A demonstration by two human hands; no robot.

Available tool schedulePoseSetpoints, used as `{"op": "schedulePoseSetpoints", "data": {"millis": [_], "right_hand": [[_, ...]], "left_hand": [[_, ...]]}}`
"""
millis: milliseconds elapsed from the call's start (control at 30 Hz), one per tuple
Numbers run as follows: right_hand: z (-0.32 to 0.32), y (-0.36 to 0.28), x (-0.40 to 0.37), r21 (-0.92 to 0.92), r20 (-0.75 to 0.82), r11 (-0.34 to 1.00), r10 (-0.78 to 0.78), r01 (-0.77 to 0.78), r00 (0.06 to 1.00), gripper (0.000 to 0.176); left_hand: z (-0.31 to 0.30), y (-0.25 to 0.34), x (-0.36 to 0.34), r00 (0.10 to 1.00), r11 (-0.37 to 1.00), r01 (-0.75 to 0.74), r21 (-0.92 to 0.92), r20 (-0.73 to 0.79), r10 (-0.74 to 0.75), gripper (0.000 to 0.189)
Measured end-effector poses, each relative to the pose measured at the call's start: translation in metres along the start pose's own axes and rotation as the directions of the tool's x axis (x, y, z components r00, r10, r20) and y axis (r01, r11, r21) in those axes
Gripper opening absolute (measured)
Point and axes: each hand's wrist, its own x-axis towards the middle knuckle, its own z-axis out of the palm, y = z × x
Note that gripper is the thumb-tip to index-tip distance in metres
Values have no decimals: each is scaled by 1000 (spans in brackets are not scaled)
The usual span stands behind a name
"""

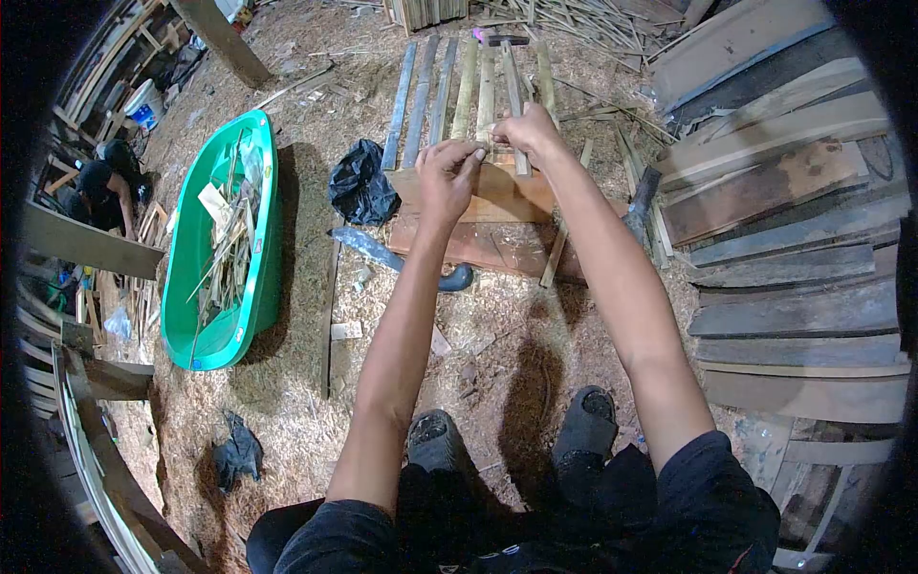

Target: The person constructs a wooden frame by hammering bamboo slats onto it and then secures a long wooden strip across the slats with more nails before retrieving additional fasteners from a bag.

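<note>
Several narrow wooden slats (421, 100) lie side by side, pointing away from me, their near ends over a wooden board (516, 196). My left hand (448, 177) is at the near ends of the middle slats, its thumb and fingertips pinched together; what lies between them is too small to tell. Close to its right, my right hand (529, 134) has its fingers closed round a slat (513, 81) that stands out from the row. A hammer (502, 40) with a pink end rests at the far ends of the slats.
A green tub (266, 225) with wood scraps stands at the left, beside a black plastic bag (363, 182). A curved dark tool (397, 256) lies nearer me. Planks (794, 311) are stacked along the right. Another person (103, 187) crouches at the far left.
</note>
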Motion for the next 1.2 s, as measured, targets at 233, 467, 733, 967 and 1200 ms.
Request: {"op": "schedulePoseSetpoints", "data": {"millis": [233, 467, 733, 967, 1200], "right_hand": [[4, 10, 12, 15, 19, 1000, -9, 9, 1000, 34], [4, 14, 14, -4, 21, 1000, 21, -21, 1000, 38], [-11, -6, -30, -375, -77, 912, -209, 165, 975, 43], [-82, -22, -131, -343, 157, 863, -336, 370, 929, 39], [-116, -39, -187, -425, 315, 770, -367, 476, 875, 40]], "left_hand": [[-3, 12, 0, 996, 991, -83, 107, -20, 86, 17], [-4, 16, -2, 997, 988, -74, 135, -17, 77, 18], [-3, 12, 0, 994, 986, -101, 129, -38, 107, 17], [-2, 6, -1, 993, 983, -100, 156, -41, 108, 18], [-3, 10, -1, 995, 985, -89, 147, -24, 93, 16]]}}
